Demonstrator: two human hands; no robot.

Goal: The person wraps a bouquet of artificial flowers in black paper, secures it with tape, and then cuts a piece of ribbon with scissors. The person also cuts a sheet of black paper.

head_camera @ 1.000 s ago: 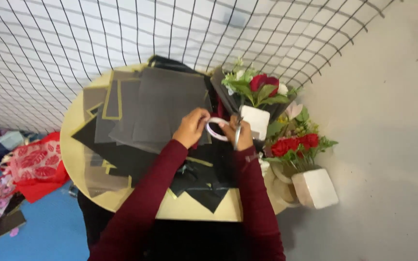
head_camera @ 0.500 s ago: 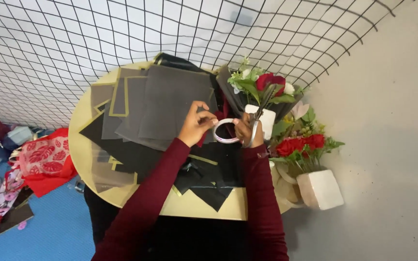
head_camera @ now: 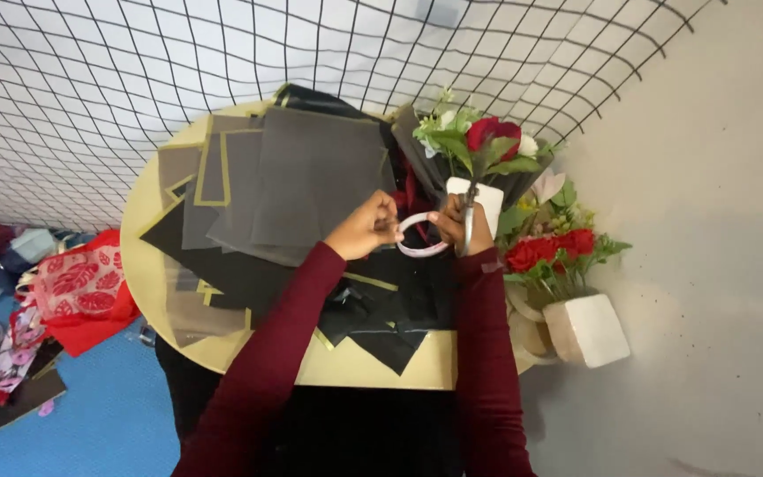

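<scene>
Leftmost, red patterned fabric (head_camera: 81,287) lies on the blue floor (head_camera: 108,424) beside the round yellow tabletop (head_camera: 147,274). Grey mesh sheets (head_camera: 306,181) and black paper pieces (head_camera: 381,318) overlap on it. Over these, the left hand (head_camera: 366,227) pinches one side of a white tape roll (head_camera: 419,237), held just above the black pieces. The right hand (head_camera: 461,228) closes its grip on the roll's other side and apparently also on scissors (head_camera: 468,221), partly hidden. Farther right, red roses (head_camera: 492,137) and a white block (head_camera: 586,329) stand near the grey wall (head_camera: 717,247).
</scene>
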